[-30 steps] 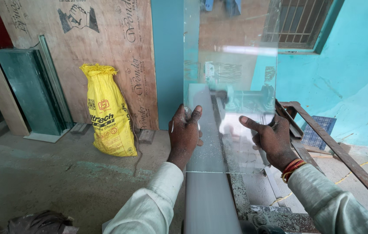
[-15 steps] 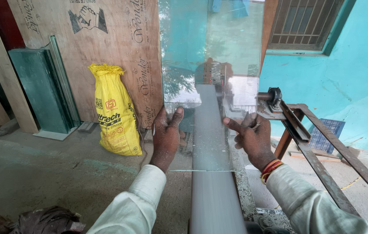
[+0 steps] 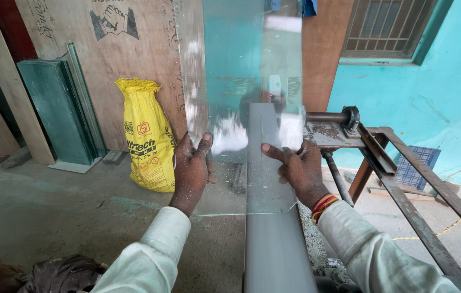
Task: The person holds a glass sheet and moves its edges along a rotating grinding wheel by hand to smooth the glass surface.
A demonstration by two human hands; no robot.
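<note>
A tall clear glass pane [image 3: 241, 70] stands nearly upright in front of me, its lower edge just above a grey moving belt [image 3: 271, 217] of a rusty grinding machine. My left hand [image 3: 191, 168] grips the pane's left edge, thumb on the near face. My right hand [image 3: 295, 165] grips the right edge, thumb pressed flat on the glass; red and yellow bangles sit on that wrist. White dust covers both hands. Reflections blur the pane's middle.
A rusty metal frame [image 3: 398, 163] with a roller shaft stands at the right. A yellow sack [image 3: 146, 144] leans against a plywood board [image 3: 111, 59] at the back left, beside stacked green glass sheets [image 3: 59, 111]. A turquoise wall [image 3: 436, 108] closes the right side. Dusty concrete floor lies below.
The pane has been raised and tilted upright over the belt, and both hands have come up with it. My view has shifted closer and to the left.
</note>
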